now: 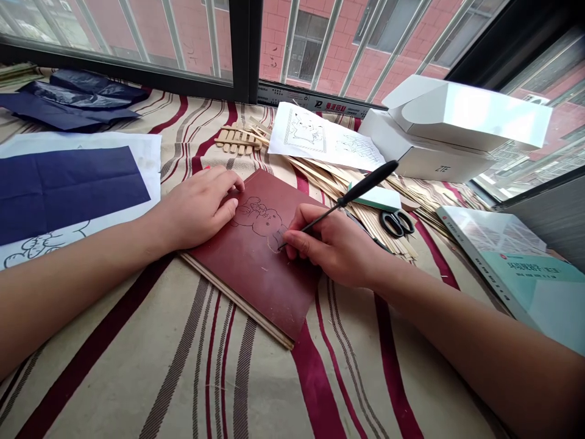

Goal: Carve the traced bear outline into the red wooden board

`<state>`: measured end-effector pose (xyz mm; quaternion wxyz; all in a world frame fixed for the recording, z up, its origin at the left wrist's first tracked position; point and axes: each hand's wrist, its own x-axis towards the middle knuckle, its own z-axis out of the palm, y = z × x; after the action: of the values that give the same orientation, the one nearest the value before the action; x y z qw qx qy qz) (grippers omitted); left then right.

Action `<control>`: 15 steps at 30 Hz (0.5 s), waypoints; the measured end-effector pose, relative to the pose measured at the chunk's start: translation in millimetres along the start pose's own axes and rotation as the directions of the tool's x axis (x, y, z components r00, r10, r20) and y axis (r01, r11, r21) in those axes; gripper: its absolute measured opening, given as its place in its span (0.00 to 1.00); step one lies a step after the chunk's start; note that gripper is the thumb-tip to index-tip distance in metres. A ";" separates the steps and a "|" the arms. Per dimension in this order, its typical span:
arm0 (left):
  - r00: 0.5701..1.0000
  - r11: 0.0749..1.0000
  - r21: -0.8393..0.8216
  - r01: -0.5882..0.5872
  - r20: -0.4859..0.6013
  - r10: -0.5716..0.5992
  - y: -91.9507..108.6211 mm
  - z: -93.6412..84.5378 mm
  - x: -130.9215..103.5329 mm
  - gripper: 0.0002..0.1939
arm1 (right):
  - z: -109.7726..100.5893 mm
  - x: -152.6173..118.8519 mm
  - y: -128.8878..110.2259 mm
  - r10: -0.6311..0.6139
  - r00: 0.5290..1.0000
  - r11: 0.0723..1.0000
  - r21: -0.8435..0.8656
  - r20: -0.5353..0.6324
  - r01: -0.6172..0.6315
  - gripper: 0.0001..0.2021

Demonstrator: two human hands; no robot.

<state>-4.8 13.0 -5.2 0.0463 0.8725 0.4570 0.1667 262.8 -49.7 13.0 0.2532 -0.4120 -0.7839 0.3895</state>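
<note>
A reddish-brown board (260, 280) lies at an angle on the striped cloth, with a cartoon figure (260, 216) outlined in dark lines on its surface. Pinched in my right hand (331, 244) is a thin metal tool with a black handle (370, 183); its tip touches the board at the figure's lower right end. My left hand (201, 204) rests on the board's upper left edge, fingers slightly curled and apart, holding nothing. A paler outline shows beside the tool tip.
Behind the board lie wooden sticks (237, 140), a sheet with drawings (304, 131), black scissors (397, 223) and a white box (434, 158). A book (516, 262) is at right. Dark blue sheets (68, 189) and white paper (153, 158) lie left. Windows (247, 49) stand behind.
</note>
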 end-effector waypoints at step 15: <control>1.000 1.000 -0.007 -0.010 0.004 0.010 2.4 -0.1 1.1 0.21 | 5.7 -1.1 4.6 0.000 0.997 1.000 0.022 -0.077 0.002 0.11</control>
<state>-2.3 12.5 -4.3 0.0493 0.8748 0.4522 0.1669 261.4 -51.3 5.9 0.2880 -0.4233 -0.7695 0.3818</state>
